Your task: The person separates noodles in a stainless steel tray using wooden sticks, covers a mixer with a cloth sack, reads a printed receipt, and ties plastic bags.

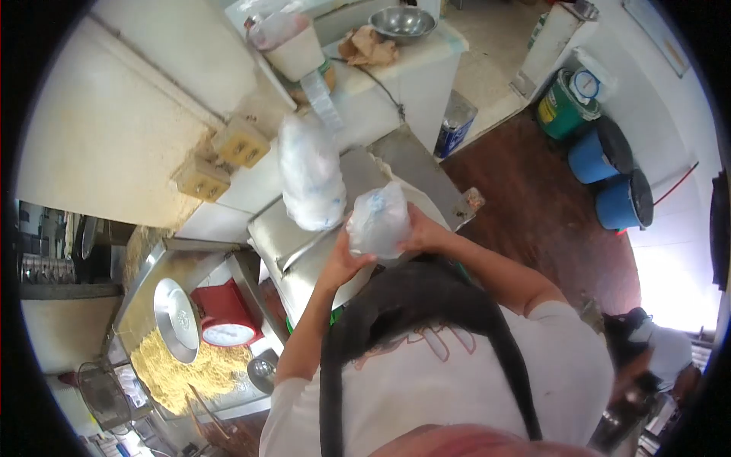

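Note:
Both hands hold a white, translucent plastic bag (378, 222) with faint blue marks, in front of the dark apron. My left hand (347, 257) is closed round its left lower side. On its right side my right hand (420, 228) grips it, with the fingers partly hidden behind the plastic. What is inside the bag I cannot make out. Just left of it stands a taller, similar plastic bag (311, 174), upright on or beside the pale lidded surface (293, 236).
At the lower left, a red scale (226, 305) and a metal pan (177, 320) stand by yellow crumbly food (171, 373). A steel bowl (402, 24) sits on the back counter. Blue buckets (620, 202) line the right wall. Another person (662, 350) is at the lower right.

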The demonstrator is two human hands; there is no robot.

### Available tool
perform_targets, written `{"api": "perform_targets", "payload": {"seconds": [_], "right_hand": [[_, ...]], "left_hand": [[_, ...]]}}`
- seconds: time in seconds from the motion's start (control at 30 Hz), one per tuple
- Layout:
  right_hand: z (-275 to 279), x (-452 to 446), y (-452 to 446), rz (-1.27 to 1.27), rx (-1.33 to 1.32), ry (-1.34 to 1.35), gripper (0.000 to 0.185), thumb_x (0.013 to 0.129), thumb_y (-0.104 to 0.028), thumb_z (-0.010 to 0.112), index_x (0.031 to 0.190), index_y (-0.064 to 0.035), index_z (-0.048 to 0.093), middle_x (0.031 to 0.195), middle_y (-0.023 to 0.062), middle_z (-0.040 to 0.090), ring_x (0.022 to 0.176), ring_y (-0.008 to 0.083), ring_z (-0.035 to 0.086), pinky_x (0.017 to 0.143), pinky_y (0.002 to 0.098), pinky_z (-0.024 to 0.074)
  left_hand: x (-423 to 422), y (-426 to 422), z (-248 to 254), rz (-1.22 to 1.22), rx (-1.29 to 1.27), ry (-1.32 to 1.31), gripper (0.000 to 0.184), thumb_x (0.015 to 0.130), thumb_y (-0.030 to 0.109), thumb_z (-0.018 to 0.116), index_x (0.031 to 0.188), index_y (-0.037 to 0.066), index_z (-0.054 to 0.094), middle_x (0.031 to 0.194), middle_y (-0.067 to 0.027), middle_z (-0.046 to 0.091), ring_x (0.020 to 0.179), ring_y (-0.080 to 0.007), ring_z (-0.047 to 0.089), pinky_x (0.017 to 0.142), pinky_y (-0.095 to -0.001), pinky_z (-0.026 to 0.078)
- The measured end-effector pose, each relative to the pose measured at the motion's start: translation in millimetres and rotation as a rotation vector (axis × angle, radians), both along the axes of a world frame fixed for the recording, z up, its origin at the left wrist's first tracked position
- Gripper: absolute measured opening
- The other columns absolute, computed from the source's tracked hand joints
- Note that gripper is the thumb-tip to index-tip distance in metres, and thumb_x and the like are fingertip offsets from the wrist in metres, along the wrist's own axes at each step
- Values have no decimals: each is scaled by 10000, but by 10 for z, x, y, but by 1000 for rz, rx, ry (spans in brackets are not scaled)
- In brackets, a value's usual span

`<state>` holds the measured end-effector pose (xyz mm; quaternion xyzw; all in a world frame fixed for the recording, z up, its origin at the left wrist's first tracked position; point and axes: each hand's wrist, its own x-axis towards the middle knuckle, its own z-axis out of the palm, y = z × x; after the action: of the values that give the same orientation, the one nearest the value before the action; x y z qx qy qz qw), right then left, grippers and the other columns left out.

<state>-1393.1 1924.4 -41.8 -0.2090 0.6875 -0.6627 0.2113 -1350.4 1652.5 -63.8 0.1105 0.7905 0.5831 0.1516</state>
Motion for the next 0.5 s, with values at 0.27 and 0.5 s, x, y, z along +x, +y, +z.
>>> {"api": "perform_targets", "payload": {"seconds": [0.27, 0.5], "right_hand": [[-752, 206, -540, -291, 492, 148, 965, 719, -231, 862, 1509, -33, 345, 1468, 181, 500, 1373, 348, 480, 1130, 466, 395], [-1016, 253, -883, -316, 680, 253, 1036, 717, -320, 864, 1527, 0, 303, 1487, 223, 442, 1419, 413, 380, 1195, 511, 287]], "left_hand": [[-200, 13, -182, 53, -30, 234, 822, 738, 270, 903, 1417, 46, 497, 1387, -212, 568, 1310, -400, 522, 1102, -463, 415], [-289, -240, -401, -41, -152, 318, 622, 766, 131, 815, 1339, 60, 582, 1386, -194, 573, 1294, -412, 523, 1084, -465, 423]]}}
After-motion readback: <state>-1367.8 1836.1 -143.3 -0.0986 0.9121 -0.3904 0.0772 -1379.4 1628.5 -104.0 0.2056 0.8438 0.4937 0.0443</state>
